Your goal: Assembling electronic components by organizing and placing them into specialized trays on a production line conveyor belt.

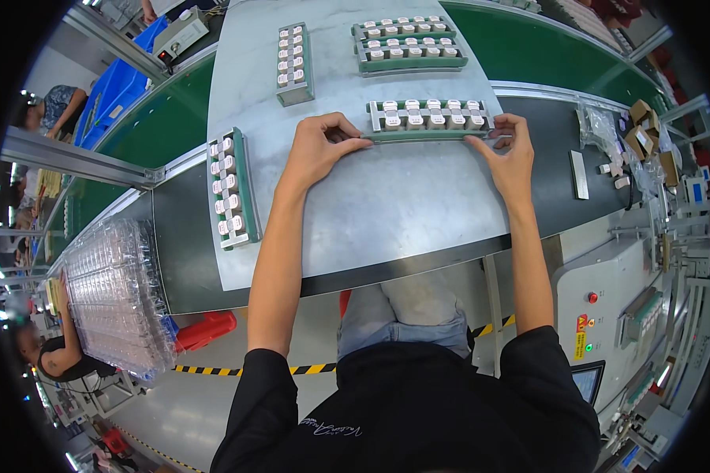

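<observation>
Both my hands grip one green and grey fixture (418, 137), which holds a row of several white-topped block-shaped parts. My left hand (324, 150) has its thumb and fingers at the fixture's left end. At the right end, my right hand (510, 158) curls with the thumb along the near edge. The fixture lies level on or just over the pale marbled board (402, 205); any gap beneath cannot be made out. Similar loaded fixtures lie around it: two side by side (410, 54) behind, one lengthwise (294, 63) beyond my left hand, and another (233, 189) at the board's left edge.
A metal bar (579, 175) and small white parts lie on the dark bench to the right, near plastic bags and cardboard boxes (644, 130). Stacked clear trays (110, 292) stand at the left. A machine with buttons (607, 303) is at the lower right. Other people work at left.
</observation>
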`<state>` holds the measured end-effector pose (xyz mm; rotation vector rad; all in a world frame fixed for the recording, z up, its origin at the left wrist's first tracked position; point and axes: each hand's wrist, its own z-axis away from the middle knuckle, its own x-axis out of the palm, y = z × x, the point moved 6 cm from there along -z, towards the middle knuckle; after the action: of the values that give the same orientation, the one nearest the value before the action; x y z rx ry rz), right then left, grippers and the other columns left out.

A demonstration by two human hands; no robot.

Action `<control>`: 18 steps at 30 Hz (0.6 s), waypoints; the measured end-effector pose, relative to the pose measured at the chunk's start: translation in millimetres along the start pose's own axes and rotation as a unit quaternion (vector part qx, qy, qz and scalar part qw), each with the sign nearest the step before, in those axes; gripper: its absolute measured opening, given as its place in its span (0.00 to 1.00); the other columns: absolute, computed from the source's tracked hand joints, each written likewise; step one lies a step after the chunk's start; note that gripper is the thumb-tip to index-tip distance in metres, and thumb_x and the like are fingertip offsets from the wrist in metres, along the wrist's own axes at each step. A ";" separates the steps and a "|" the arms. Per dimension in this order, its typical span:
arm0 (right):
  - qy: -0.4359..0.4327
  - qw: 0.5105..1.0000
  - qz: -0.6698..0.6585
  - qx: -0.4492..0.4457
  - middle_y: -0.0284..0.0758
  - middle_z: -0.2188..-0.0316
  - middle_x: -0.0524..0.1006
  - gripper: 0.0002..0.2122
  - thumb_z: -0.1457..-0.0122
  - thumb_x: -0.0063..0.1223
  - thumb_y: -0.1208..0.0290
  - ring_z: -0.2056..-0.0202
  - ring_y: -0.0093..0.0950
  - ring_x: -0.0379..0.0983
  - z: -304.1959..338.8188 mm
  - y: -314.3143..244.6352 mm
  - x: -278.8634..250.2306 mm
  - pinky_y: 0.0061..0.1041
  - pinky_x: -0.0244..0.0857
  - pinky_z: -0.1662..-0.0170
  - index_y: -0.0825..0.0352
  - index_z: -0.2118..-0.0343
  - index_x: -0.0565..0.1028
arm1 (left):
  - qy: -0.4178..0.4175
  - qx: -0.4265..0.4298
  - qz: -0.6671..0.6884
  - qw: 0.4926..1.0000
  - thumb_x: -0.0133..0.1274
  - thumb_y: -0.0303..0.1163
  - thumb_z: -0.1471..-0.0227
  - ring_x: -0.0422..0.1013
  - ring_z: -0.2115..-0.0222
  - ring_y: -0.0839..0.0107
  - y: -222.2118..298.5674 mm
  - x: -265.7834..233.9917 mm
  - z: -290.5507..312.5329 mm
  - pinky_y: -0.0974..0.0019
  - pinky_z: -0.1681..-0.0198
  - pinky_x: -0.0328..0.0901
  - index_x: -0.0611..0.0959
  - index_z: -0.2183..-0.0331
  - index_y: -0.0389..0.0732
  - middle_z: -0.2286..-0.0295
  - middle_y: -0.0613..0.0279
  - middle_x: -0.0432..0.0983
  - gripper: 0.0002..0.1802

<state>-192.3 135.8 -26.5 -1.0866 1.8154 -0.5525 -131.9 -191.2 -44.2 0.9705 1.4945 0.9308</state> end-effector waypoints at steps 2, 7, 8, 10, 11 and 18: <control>0.005 0.999 -0.030 0.033 0.33 0.62 0.77 0.21 0.53 0.78 0.68 0.67 0.22 0.73 1.7 7.1 -0.2 0.22 0.68 0.65 0.68 0.60 0.76 | -0.013 0.004 0.023 1.000 0.72 0.24 0.55 0.70 0.76 0.83 -1.8 -2.5 -1.3 0.74 0.70 0.66 0.84 0.75 0.34 0.77 0.68 0.79 0.10; -0.007 0.991 -0.118 0.055 0.31 0.66 0.78 0.19 0.51 0.76 0.72 0.70 0.18 0.71 0.5 21.6 2.8 0.19 0.68 0.64 0.69 0.61 0.76 | -0.027 0.020 0.067 0.997 0.73 0.24 0.55 0.69 0.76 0.83 -0.9 -2.1 -2.2 0.74 0.70 0.66 0.84 0.76 0.35 0.78 0.69 0.78 0.10; -0.004 0.992 -0.116 0.056 0.31 0.66 0.78 0.19 0.51 0.76 0.72 0.70 0.18 0.71 0.3 24.1 0.5 0.19 0.68 0.64 0.69 0.61 0.76 | -0.024 0.010 0.053 0.998 0.73 0.24 0.55 0.69 0.76 0.83 -1.7 -1.0 -2.0 0.75 0.70 0.65 0.84 0.76 0.35 0.78 0.69 0.78 0.11; -0.018 0.989 -0.127 0.074 0.30 0.66 0.78 0.18 0.50 0.76 0.73 0.69 0.17 0.71 0.4 27.3 1.5 0.19 0.68 0.64 0.68 0.61 0.76 | -0.021 -0.002 0.036 0.999 0.73 0.24 0.55 0.69 0.76 0.83 1.1 -1.3 -0.2 0.75 0.70 0.65 0.83 0.76 0.35 0.77 0.69 0.78 0.11; -0.017 0.989 -0.127 0.075 0.30 0.66 0.78 0.18 0.50 0.76 0.73 0.69 0.17 0.71 0.7 28.0 1.1 0.19 0.68 0.64 0.68 0.61 0.76 | -0.026 -0.015 0.026 0.999 0.73 0.24 0.55 0.68 0.76 0.83 1.2 -0.4 0.5 0.75 0.70 0.65 0.83 0.76 0.34 0.77 0.69 0.78 0.11; -0.041 0.975 -0.204 0.083 0.29 0.67 0.77 0.15 0.48 0.73 0.78 0.69 0.15 0.70 3.7 30.5 1.1 0.17 0.67 0.64 0.69 0.61 0.76 | -0.061 -0.021 0.049 0.997 0.70 0.20 0.55 0.67 0.74 0.83 4.6 1.5 0.7 0.74 0.70 0.62 0.82 0.76 0.34 0.76 0.69 0.77 0.10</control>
<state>-202.9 150.7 -51.3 -1.3522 1.4502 -0.8708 -130.9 -188.1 -40.6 1.0586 1.3313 0.9515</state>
